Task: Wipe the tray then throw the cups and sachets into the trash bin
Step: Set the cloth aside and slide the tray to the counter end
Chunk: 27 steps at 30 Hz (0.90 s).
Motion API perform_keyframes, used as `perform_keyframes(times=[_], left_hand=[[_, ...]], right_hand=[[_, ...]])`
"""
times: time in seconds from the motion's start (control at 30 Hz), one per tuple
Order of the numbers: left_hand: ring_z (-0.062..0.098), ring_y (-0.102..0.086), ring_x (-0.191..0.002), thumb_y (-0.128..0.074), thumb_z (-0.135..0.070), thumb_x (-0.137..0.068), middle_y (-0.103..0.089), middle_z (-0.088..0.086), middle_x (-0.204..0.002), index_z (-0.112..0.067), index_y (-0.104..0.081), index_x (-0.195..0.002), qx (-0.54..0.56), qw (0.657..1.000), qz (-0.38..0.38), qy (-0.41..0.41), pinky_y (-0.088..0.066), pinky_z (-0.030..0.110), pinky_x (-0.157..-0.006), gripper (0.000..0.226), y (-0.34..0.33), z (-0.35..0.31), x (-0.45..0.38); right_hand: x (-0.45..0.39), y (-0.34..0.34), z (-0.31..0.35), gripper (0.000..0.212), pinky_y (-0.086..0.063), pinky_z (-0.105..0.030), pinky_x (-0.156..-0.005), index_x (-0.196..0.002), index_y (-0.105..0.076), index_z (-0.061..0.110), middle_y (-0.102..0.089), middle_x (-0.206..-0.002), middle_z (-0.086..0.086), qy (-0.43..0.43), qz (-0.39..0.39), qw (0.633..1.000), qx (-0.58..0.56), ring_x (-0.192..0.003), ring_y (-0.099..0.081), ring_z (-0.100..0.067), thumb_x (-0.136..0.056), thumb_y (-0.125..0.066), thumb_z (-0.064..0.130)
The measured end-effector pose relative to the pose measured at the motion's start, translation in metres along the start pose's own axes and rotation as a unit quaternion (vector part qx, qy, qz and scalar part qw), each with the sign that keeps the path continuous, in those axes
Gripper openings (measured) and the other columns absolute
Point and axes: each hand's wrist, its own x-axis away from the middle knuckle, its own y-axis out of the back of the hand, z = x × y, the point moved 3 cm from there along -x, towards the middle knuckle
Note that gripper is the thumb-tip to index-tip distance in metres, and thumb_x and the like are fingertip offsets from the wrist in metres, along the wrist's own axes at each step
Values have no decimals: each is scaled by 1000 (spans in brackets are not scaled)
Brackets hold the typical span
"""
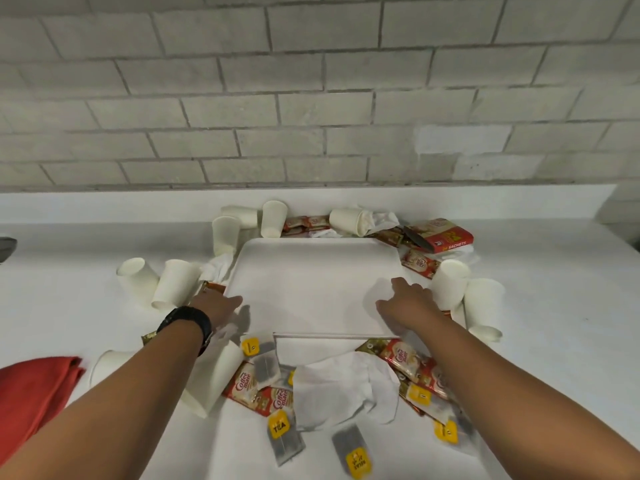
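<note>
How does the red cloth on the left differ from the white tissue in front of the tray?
The red cloth is red, folded and partly out of view; the white tissue is white, crumpled and fully in view. Sachets lie around the tissue, none around the cloth. Both rest on the white counter, untouched by either hand.

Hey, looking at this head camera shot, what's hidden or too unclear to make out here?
- Trash bin: nowhere in the head view, so its place cannot be told.
- Left hand: fingertips at the tray edge; grip unclear.
- Red cloth: cut off by the left edge.
- Dark object at far left: mostly out of frame, unidentifiable.
- Tea bags at the bottom: blurred, print unreadable.
- Cups: whether anything is inside cannot be seen.
</note>
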Motion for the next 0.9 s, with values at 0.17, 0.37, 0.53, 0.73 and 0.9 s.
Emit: perform_keyframes(times=[0.17, 0.37, 0.53, 0.73, 0.9], left_hand=[[45, -61, -100, -54, -40, -94, -63, 30, -114, -2, -49, -132, 256, 964, 47, 61, -47, 35, -65, 55, 6, 9, -1], [35, -62, -106, -67, -36, -85, -65, 14, -111, -15, -59, -110, 402, 908, 71, 90, -48, 51, -97, 34, 21, 34, -16], [28, -58, -82, -57, -22, -95, -61, 11, -97, -7, -59, -95, 498, 862, 89, 45, -55, 39, -70, 15, 31, 23, 14], [31, -64, -88, -57, -22, -95, -67, 13, -94, -10, -63, -90, 508, 858, 42, -58, -50, 49, -92, 14, 50, 26, 52], [16, -66, -94, -57, -31, -93, -70, 2, -105, -23, -63, -101, 503, 853, 29, -138, -54, 39, -81, 12, 58, 29, 72]], right_hand=[[-2, 10, -4, 61, -41, -39, -102, -141, -36, 20, -44, -139, -11, -31, -15, 981, -192, -126, -44, -30, -86, -55, 37], [6, 28, -2, 53, -54, -35, -80, -134, -45, 20, -51, -134, -7, -35, -65, 955, -288, -109, -59, -29, -86, -61, 34], [25, 42, 5, 55, -51, -32, -79, -136, -44, 21, -50, -138, -4, -20, -90, 947, -307, -114, -55, -24, -86, -64, 31], [71, 69, 11, 58, -42, -26, -68, -141, -38, 26, -46, -143, -1, -3, -129, 943, -307, -117, -52, -21, -88, -62, 36], [104, 78, 7, 52, -46, -29, -72, -135, -45, 30, -52, -135, -2, 1, -191, 921, -340, -100, -56, -18, -87, -63, 38]])
